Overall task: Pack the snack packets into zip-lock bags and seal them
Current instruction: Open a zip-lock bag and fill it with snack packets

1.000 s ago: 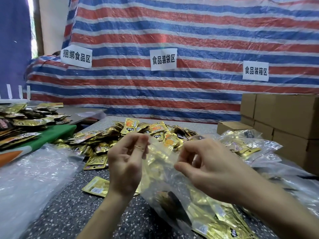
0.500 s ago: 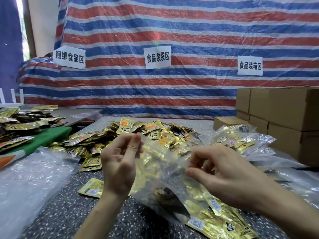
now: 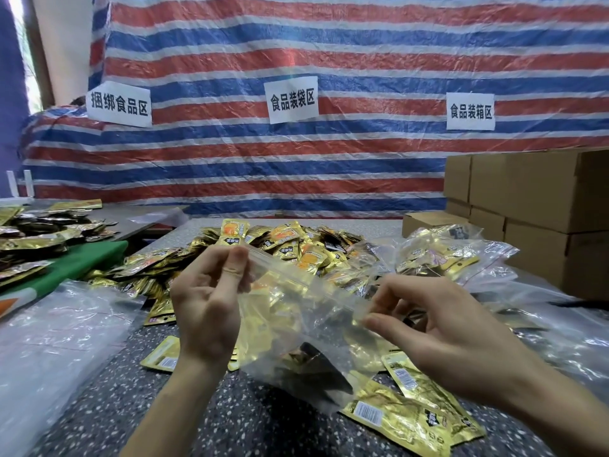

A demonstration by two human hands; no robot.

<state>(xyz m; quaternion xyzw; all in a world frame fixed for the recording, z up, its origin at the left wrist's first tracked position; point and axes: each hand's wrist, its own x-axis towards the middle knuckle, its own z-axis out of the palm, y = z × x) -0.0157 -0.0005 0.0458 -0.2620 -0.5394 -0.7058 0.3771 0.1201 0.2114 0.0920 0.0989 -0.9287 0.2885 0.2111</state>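
Note:
A clear zip-lock bag (image 3: pixel 296 328) filled with gold snack packets hangs between both hands above the speckled table (image 3: pixel 131 407). My left hand (image 3: pixel 207 305) pinches the left end of the bag's zip strip between thumb and fingers. My right hand (image 3: pixel 438 328) pinches the strip near its right end. A heap of loose gold snack packets (image 3: pixel 283 245) lies behind the bag. Two more loose packets (image 3: pixel 408 410) lie under my right wrist. A filled bag (image 3: pixel 448 258) rests at the right.
Stacked cardboard boxes (image 3: pixel 534 206) stand at the right. Empty clear bags (image 3: pixel 49 344) spread over the left front. A green board (image 3: pixel 72 265) and dark packets (image 3: pixel 39 232) lie at the far left. A striped tarp (image 3: pixel 329 61) with paper signs hangs behind.
My right hand has slid rightward along the zip strip, away from my left hand. The left hand kept its pinch on the left end.

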